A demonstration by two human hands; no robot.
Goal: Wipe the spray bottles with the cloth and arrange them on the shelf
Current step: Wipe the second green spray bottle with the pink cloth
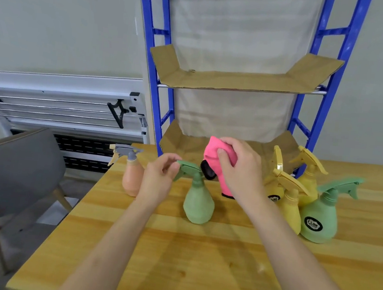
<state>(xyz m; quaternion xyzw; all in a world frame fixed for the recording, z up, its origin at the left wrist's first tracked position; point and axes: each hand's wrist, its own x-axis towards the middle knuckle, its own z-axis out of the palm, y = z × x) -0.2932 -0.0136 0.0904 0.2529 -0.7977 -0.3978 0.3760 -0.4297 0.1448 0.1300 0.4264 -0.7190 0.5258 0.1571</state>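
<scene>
Head view. The left hand point(157, 179) pinches the trigger head of a green spray bottle point(198, 203) standing upright at the centre of the wooden table point(195, 265). The right hand point(238, 167) grips a bunched pink cloth point(215, 157) held just beside that head, at 1 o'clock from the bottle. A peach bottle point(131, 176) stands at 9 o'clock; three yellow bottles point(291, 205) and a second green bottle point(320, 218) cluster at 3 o'clock. The blue shelf point(320, 112), lined with cardboard point(241, 81), rises at 12 o'clock.
</scene>
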